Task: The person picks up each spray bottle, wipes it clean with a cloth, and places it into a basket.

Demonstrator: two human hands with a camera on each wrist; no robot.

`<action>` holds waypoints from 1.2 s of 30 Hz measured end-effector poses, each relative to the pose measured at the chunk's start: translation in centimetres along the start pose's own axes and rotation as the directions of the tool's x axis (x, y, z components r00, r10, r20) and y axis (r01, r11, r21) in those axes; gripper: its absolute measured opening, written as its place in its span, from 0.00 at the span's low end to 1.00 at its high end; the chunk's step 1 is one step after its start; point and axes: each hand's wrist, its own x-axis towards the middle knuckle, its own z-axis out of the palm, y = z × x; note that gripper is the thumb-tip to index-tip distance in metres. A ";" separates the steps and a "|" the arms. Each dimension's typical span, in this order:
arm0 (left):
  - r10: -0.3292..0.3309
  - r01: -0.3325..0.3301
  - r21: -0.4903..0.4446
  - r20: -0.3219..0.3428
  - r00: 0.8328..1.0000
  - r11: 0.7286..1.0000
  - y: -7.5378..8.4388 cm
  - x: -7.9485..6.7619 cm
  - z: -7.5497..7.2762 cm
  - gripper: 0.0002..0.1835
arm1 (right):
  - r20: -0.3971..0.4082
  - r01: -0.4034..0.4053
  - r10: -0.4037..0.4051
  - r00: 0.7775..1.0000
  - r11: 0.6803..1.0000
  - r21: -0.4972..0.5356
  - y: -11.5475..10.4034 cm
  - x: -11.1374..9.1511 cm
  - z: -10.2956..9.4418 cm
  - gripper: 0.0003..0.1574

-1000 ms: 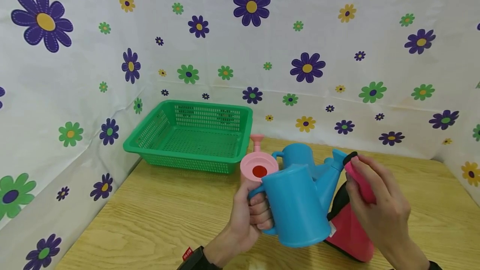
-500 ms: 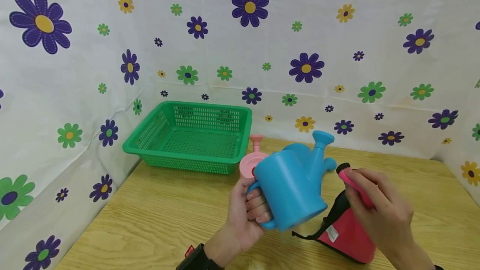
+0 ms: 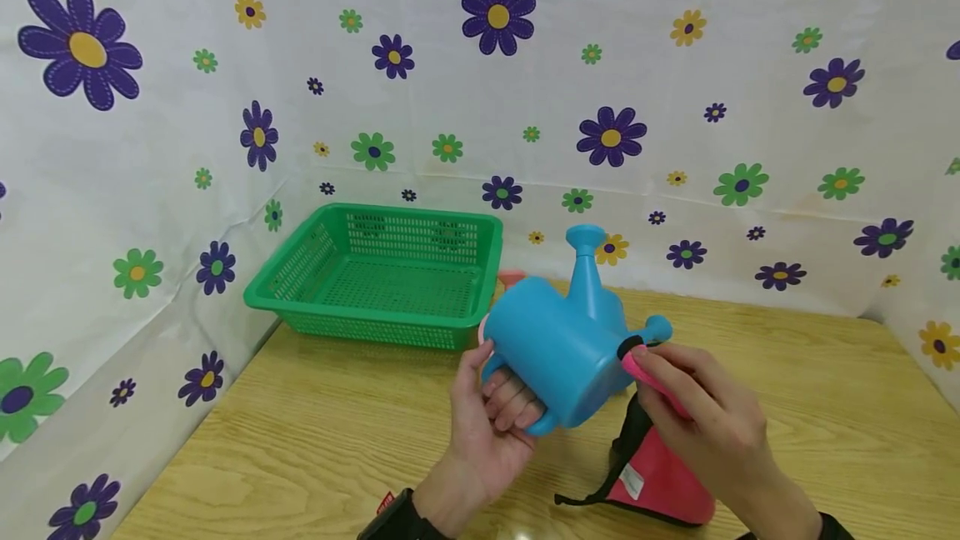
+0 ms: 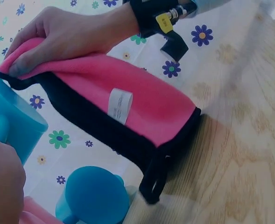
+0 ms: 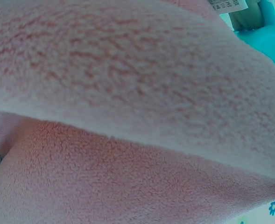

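My left hand grips the handle of a blue watering can, held tilted above the table with its spout pointing up. A pink cloth with black edging hangs from my right hand, which pinches it near one edge. The pinched edge is right at the can's base. In the left wrist view the cloth drapes down and shows a white label. Pink pile of the cloth fills most of the right wrist view, and the blue can shows at its upper right.
Behind the held can stands a second blue watering can, mostly covered. A pink watering can is also largely hidden. The green basket sits at the back left of the wooden table, before a flowered curtain.
The blue watering can has turned so that its spout swings from the right to upward, and its body has risen slightly leftward. My right hand has brought the cloth left to its base.
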 end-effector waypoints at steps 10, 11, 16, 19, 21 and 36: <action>0.030 -0.031 -0.056 -0.030 0.999 0.998 -0.3 0.0 0.2 0.28 | 0.035 0.011 -0.014 0.999 0.997 0.079 0.0 -0.9 1.5 0.21; 0.031 -0.033 -0.062 -0.029 0.999 0.998 -0.3 0.0 0.3 0.28 | 0.035 0.018 -0.021 0.999 0.996 0.087 -0.1 -1.0 1.6 0.21; 0.043 -0.046 -0.082 -0.031 0.999 0.996 -0.2 0.1 0.5 0.27 | 0.056 0.041 -0.049 0.997 0.991 0.131 -0.4 -1.1 2.0 0.20; 0.050 -0.053 -0.092 -0.036 0.998 0.994 -0.1 0.1 0.6 0.27 | 0.096 0.054 -0.069 0.993 0.986 0.155 -0.7 -1.2 2.0 0.20; 0.052 -0.055 -0.099 -0.038 0.998 0.994 -0.1 0.1 0.6 0.27 | 0.119 0.063 -0.085 0.989 0.982 0.175 -0.9 -1.3 2.1 0.20; 0.064 -0.068 -0.055 -0.063 0.996 0.996 0.2 0.2 1.0 0.27 | 0.239 0.043 -0.090 0.967 0.980 0.195 -1.9 -2.4 1.9 0.23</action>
